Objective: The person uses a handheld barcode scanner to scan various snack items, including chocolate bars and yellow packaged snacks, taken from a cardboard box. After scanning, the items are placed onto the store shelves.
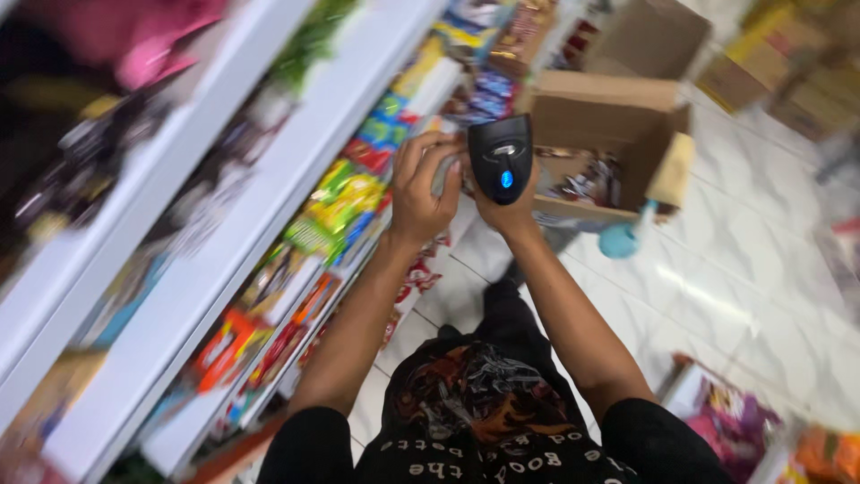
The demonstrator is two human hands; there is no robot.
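Bottom centre of frame: person's dark printed shirt [475, 403], both forearms reaching up toward mid-frame.

Right hand [509, 208], centre frame: clamped round the grip of a black handheld barcode scanner [502, 157], blue indicator lit on its back, head aimed away at the other hand.

Left hand [423, 190], just left of the scanner: fingers curled shut on a small item at the shelf edge [269, 193]. The item is mostly hidden by the fingers, so I can't tell its kind. It sits touching or just beside the scanner head.

Left half of frame: white shelves with colourful snack packets [345, 202], heavily motion-blurred.

Upper centre, beyond the hands: open cardboard box [618, 116] on the white tiled floor [761, 269], packets inside. A light blue object [620, 240] lies by its lower right corner.

Judgement on doing the scan well: hold both hands still, since the frame is blurred, keep the code side facing the scanner head, and keep fingers off the code.
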